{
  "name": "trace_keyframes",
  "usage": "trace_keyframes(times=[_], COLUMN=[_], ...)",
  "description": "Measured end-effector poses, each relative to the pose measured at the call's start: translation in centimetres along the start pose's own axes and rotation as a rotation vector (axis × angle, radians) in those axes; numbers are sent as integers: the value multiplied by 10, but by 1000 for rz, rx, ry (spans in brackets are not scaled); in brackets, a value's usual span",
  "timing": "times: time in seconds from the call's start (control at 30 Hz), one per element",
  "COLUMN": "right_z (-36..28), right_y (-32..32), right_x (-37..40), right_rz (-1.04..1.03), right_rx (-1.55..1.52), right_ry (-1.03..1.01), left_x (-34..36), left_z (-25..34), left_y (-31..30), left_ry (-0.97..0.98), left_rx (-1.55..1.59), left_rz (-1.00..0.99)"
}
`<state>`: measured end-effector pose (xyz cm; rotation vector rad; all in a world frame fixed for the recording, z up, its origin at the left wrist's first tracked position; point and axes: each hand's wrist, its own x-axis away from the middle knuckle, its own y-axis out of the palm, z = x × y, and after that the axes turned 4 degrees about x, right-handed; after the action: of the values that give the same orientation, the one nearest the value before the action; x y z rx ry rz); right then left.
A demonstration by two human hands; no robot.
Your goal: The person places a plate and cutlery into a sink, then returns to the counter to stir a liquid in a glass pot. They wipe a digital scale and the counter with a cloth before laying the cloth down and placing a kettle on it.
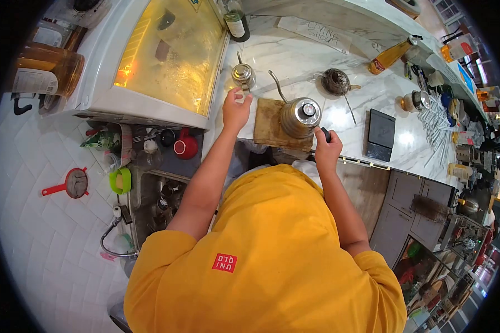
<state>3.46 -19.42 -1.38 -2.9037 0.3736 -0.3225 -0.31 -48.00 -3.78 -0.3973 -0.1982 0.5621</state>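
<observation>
A steel gooseneck kettle [300, 117] stands on a brown wooden board [267, 123] at the counter's front edge. My right hand [328, 149] is wrapped round the kettle's black handle. On the left, my left hand [237, 110] reaches up to a small glass pot [243, 76] with a metal lid; its fingers are curled at the pot's near side, touching its handle. Behind the kettle to the right sits a glass teapot [335, 82] with dark contents.
A black scale [380, 135] lies right of the kettle. A dark green bottle [236, 22] stands beside the lit glass-fronted cabinet [166, 55]. An amber bottle [391, 54], a small jar [415, 101] and many straws [436, 125] are at the right. The sink [150, 202] is lower left.
</observation>
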Motion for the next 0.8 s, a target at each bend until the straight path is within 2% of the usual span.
trace_keyframes(times=[0.13, 0.33, 0.43, 0.63, 0.73, 0.8], right_z=[3, 4, -4, -9, -10, -9], right_y=[0, 1, 1, -1, -1, -2], right_x=[2, 1, 3, 4, 5, 4], right_rz=[6, 11, -6, -45, -50, -52], right_rx=[-18, 10, 17, 3, -10, -5], right_ry=[4, -2, 7, 20, 20, 8], left_x=[-27, -48, -54, -50, -45, -38], left_z=[-1, 2, -2, 3, 11, 15], left_y=[4, 13, 14, 12, 13, 14], left_ry=[49, -115, -133, -293, -359, -410], left_rx=[-55, 8, 16, 327, 268, 287], left_rz=[86, 177, 107, -6, 23, -48])
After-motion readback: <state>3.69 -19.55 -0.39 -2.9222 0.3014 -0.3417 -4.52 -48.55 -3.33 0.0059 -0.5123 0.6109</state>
